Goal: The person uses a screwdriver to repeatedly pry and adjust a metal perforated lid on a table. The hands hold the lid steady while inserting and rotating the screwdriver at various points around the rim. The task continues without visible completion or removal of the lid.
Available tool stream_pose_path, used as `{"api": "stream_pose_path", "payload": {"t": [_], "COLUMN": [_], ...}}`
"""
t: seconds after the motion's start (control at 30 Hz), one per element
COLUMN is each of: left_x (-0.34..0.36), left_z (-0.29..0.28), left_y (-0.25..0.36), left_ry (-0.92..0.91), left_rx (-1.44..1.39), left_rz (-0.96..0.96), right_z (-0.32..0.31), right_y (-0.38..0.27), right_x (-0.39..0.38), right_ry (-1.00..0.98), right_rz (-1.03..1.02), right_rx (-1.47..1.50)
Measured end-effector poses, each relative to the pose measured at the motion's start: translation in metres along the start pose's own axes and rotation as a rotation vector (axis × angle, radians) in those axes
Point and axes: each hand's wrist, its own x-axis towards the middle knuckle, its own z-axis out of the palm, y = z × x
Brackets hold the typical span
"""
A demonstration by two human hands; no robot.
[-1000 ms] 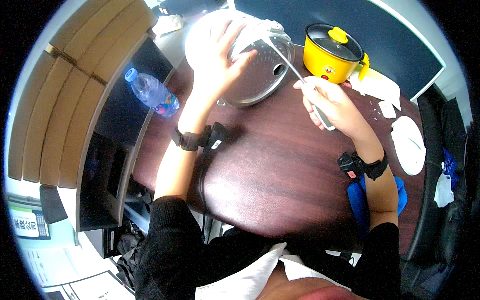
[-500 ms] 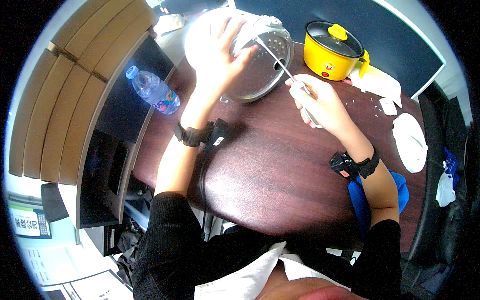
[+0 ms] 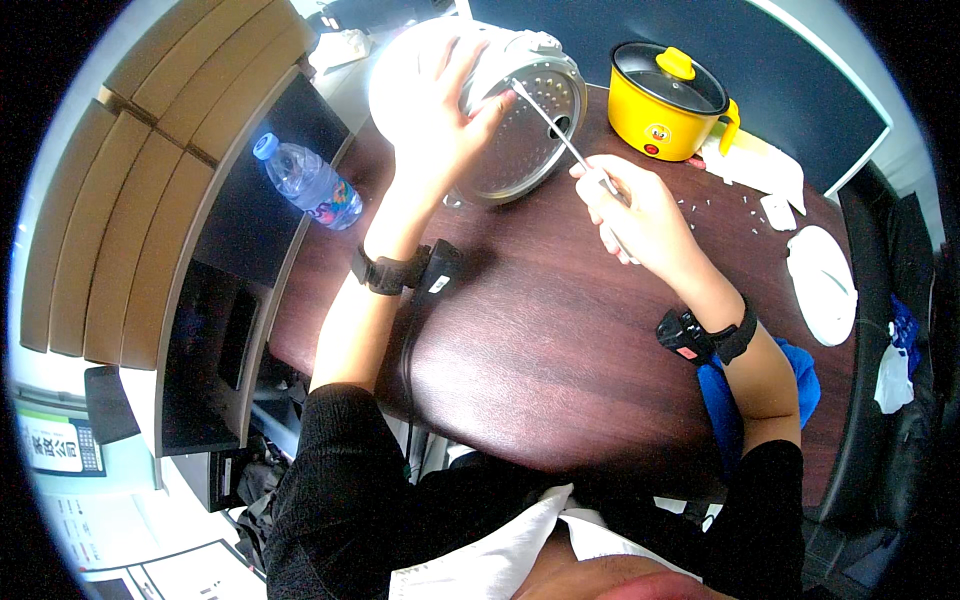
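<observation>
At the far side of the table stands a white rounded appliance (image 3: 400,85) that looks like a rice cooker, a round grey dimpled plate (image 3: 530,150) with a dark oval hole facing me. My left hand (image 3: 447,130) braces it, fingers spread over the white shell and thumb at the plate's edge. A screwdriver (image 3: 553,124) with a long thin metal shaft is gripped in my right hand (image 3: 640,212), fingers closed round its handle. The shaft slants up and left across the plate. Its tip is at the plate's upper left edge, beside my left thumb; the contact point is too small to make out.
A yellow pot (image 3: 655,115) with a glass lid stands far right. Nearby lie white scraps (image 3: 755,175) and a white oval piece (image 3: 822,285). A blue cloth (image 3: 715,395) lies under my right forearm. A water bottle (image 3: 310,185) and brown boxes (image 3: 90,200) are at left.
My right hand has shifted very slightly and turned a little on the screwdriver handle. The screwdriver tip stays at the plate's edge, and my left hand stays in place.
</observation>
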Motion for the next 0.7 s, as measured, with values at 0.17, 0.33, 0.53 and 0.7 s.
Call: {"api": "stream_pose_path", "payload": {"t": [0.17, 0.33, 0.53, 0.7], "left_x": [-0.004, -0.011, -0.011, -0.010], "left_z": [-0.002, -0.003, -0.003, -0.004], "left_y": [0.002, 0.003, 0.000, 0.001], "left_ry": [-0.017, -0.037, -0.026, -0.033], "left_rx": [-0.017, -0.034, -0.043, -0.044], "left_rz": [-0.052, -0.113, -0.091, -0.080], "right_z": [0.002, 0.003, 0.004, 0.006], "right_y": [0.001, 0.001, 0.001, 0.001], "right_x": [-0.001, -0.001, -0.003, -0.003], "right_ry": [0.000, -0.008, 0.027, 0.016], "right_rz": [-0.019, -0.021, -0.069, -0.049], "right_rx": [-0.003, -0.021, -0.054, -0.051]}}
